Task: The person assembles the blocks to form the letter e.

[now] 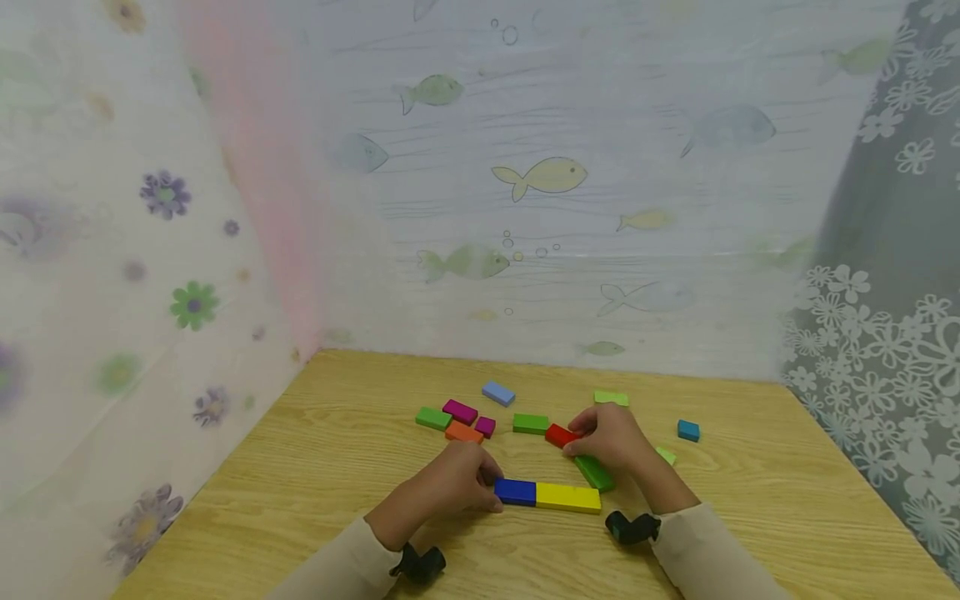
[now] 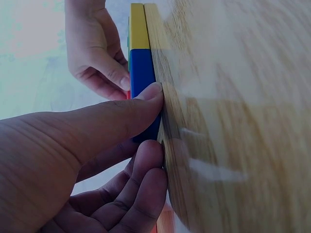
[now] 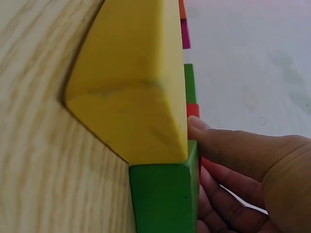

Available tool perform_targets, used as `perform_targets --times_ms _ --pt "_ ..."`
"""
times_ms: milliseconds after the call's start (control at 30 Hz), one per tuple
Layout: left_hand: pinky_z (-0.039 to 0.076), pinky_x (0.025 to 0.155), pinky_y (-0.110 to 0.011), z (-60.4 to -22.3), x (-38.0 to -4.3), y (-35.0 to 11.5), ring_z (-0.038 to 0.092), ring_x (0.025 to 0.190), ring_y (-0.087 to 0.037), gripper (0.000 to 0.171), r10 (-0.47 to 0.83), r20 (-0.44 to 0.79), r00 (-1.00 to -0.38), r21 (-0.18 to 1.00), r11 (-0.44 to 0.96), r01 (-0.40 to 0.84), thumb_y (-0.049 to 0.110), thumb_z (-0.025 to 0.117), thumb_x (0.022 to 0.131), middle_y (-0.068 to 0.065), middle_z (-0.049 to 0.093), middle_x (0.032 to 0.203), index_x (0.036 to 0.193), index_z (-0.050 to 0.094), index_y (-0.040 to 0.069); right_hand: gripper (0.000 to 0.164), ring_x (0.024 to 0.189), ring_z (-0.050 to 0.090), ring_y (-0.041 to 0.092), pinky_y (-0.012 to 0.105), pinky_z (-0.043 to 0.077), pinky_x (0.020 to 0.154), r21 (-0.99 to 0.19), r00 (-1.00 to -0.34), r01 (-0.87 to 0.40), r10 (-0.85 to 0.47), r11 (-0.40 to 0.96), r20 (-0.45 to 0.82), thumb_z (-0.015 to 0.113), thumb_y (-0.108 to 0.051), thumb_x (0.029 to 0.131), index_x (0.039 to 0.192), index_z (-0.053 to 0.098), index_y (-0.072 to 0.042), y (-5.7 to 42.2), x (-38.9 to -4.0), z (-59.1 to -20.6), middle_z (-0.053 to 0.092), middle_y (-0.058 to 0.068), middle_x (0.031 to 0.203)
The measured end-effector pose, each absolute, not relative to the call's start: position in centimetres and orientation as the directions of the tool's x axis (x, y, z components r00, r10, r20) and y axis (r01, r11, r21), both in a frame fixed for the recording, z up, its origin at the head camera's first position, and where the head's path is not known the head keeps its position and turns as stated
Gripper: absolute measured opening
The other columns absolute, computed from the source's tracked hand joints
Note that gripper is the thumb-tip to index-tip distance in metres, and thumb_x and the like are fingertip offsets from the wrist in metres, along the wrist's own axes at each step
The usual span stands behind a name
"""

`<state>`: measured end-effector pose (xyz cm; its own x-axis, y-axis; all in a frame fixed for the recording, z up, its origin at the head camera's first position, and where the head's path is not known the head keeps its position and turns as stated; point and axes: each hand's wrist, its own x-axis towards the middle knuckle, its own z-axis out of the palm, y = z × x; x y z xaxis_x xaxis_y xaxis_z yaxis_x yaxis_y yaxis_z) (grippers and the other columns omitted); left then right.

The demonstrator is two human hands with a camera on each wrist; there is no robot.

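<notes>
A dark blue block (image 1: pixel 515 492) lies end to end with a longer yellow block (image 1: pixel 567 497) on the table. My left hand (image 1: pixel 459 481) pinches the blue block's left end, the thumb (image 2: pixel 146 92) on its near side in the left wrist view. My right hand (image 1: pixel 611 437) holds a small red block (image 1: pixel 560 435) between thumb and fingers. Just below that hand, a dark green block (image 1: pixel 594 473) slants toward the yellow block's right end; in the right wrist view this green block (image 3: pixel 163 196) appears right beside the yellow one (image 3: pixel 121 97). Another green block (image 1: pixel 531 424) sits left of the red one.
Farther left are a green block (image 1: pixel 433 418), an orange block (image 1: pixel 464 432), magenta blocks (image 1: pixel 460 411) and a light blue block (image 1: pixel 498 393). Lime blocks (image 1: pixel 611 398) lie behind and beside my right hand, a teal block (image 1: pixel 688 430) at right. Patterned curtains (image 1: pixel 525 208) surround the wooden table (image 1: pixel 315 492).
</notes>
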<state>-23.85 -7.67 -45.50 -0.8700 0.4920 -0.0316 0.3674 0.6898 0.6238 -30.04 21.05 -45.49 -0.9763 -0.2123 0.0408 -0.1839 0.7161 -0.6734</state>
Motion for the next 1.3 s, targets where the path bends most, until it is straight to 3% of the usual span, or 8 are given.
perform_targets --times_ms 300,733,1300 --pt "0.054 0.071 -0.022 -45.6 -25.9 -8.7 0.063 0.078 -0.001 0.036 0.514 -0.035 -0.857 0.616 0.687 0.386 0.023 0.094 0.076 0.009 0.076 0.093 0.107 0.082 0.012 0.037 0.086 0.065 0.016 0.036 0.059 0.081 -0.650 -0.980 -0.163 -0.200 0.742 0.016 0.094 -0.026 0.076 0.106 0.079 -0.008 20.1 -30.9 -45.3 0.074 0.001 0.099" --pt "0.054 0.071 -0.022 -45.5 -25.9 -8.7 0.063 0.077 -0.001 0.036 0.510 -0.039 -0.859 0.612 0.691 0.383 0.023 0.094 0.076 0.009 0.076 0.093 0.107 0.082 0.011 0.038 0.087 0.066 0.016 0.038 0.059 0.080 -0.635 -0.973 -0.188 -0.229 0.749 0.018 0.094 -0.020 0.075 0.106 0.078 -0.003 19.6 -30.5 -44.8 0.074 0.004 0.098" --pt "0.055 0.071 -0.022 -45.3 -25.6 -8.7 0.064 0.078 -0.001 0.035 0.520 -0.037 -0.854 0.639 0.669 0.379 0.020 0.094 0.076 0.007 0.077 0.095 0.107 0.082 0.010 0.033 0.083 0.066 0.016 0.037 0.058 0.076 -0.640 -0.977 -0.160 -0.213 0.752 -0.006 0.094 -0.017 0.074 0.102 0.079 -0.005 19.4 -30.3 -44.7 0.074 0.003 0.095"
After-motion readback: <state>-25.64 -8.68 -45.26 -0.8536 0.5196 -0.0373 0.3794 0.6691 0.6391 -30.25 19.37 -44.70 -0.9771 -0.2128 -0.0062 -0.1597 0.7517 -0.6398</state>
